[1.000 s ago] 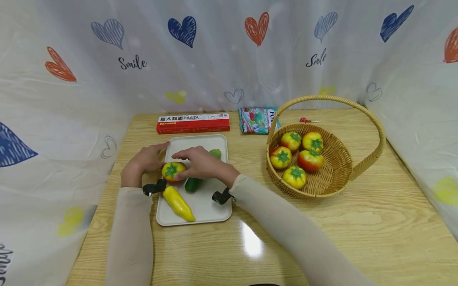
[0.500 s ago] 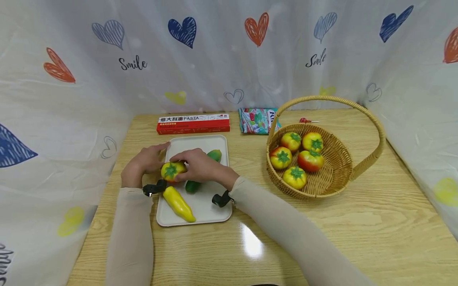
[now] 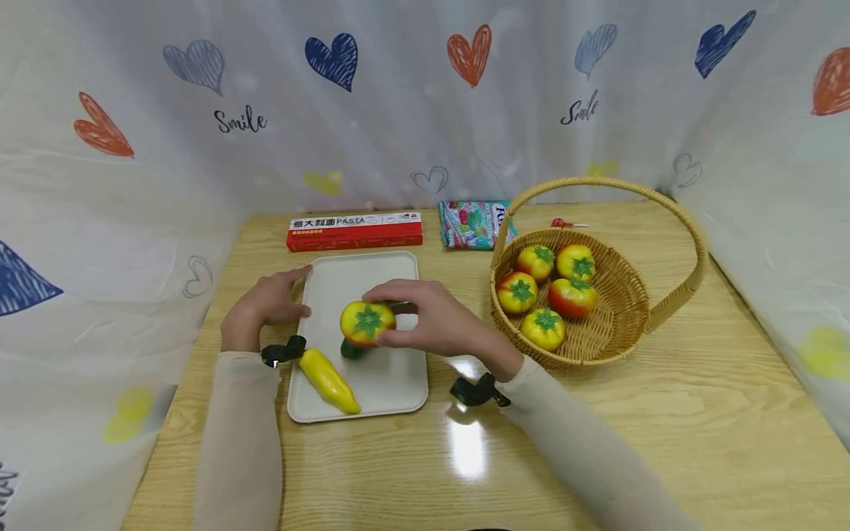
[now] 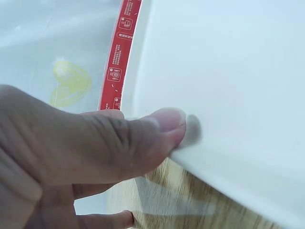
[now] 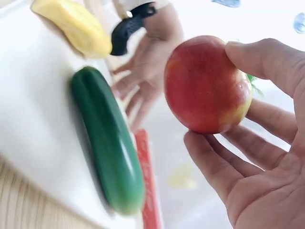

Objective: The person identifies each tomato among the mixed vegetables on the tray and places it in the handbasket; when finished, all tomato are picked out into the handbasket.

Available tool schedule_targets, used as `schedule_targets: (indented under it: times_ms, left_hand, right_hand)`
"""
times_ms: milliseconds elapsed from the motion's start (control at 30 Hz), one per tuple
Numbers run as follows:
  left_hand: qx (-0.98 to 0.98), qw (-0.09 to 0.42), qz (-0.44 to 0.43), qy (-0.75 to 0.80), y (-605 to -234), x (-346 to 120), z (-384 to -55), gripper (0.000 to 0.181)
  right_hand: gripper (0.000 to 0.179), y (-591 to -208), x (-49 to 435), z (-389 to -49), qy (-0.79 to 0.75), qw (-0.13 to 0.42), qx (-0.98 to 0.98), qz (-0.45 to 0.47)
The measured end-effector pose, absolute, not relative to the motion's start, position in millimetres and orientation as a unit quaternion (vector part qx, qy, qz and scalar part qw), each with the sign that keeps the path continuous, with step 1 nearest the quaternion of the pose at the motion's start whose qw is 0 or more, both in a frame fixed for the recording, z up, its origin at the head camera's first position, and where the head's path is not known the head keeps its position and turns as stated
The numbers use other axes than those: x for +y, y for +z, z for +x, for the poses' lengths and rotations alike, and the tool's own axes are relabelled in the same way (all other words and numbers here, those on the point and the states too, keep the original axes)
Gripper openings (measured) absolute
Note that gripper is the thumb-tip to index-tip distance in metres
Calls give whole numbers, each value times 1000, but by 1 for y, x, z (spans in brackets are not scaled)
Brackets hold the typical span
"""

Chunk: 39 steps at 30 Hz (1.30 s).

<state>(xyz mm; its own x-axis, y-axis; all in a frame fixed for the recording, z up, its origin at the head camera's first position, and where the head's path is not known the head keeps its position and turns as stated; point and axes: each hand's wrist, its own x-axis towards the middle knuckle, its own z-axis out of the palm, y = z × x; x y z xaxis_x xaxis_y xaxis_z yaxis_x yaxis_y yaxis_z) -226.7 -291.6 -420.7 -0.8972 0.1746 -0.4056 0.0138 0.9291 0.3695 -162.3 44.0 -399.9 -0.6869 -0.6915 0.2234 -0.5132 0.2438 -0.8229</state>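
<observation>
My right hand (image 3: 441, 321) holds a yellow-and-red tomato (image 3: 367, 322) with a green leafy top, between thumb and fingers above the white tray (image 3: 392, 402). In the right wrist view, the tomato's red underside (image 5: 205, 90) shows. My left hand (image 3: 268, 304) lies at the tray's left edge with its fingers extended; its thumb (image 4: 164, 126) reaches over the rim. On the tray, a yellow pepper (image 3: 330, 382) lies near the left edge. A green cucumber (image 5: 107, 143) lies below the held tomato, mostly hidden in the head view.
A wicker basket (image 3: 637, 295) with a tall handle stands at right, with several similar tomatoes inside. A red pasta box (image 3: 355, 232) lies behind the tray. To its right are a candy bag (image 3: 471, 223) and a lollipop (image 3: 561, 223). A heart-printed curtain (image 3: 398, 110) encloses the table.
My right hand has closed on the tomato at the tray's left side, lifted it and carried it rightward over the cucumber. My left hand stays at the tray's edge. The head view shifts slightly.
</observation>
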Motion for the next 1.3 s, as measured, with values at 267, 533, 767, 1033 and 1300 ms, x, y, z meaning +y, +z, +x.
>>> schedule_targets:
  times_ms: [267,533,767,1033,1300]
  left_hand:
    - [956,216,48,194,-423,-291,-226,91]
    - [957,216,46,190,-423,-292,-227,92]
    - [957,215,45,190,-420,-290,-225,91]
    - [955,217,38,199,-419,-290,-223,92]
    - [955,215,38,199,-419,-289,-222,91]
  right_hand:
    - [54,-390,134,-130,-488,66,807,-325]
    - [58,-388,230,-101,-444,18,859,-254]
    - [56,-378,281,-82,-388,-5,901,-191]
    - [56,-374,300,-78,-284,-20,942,-179]
    - [54,-379,296,-82,-276,34,947,-160]
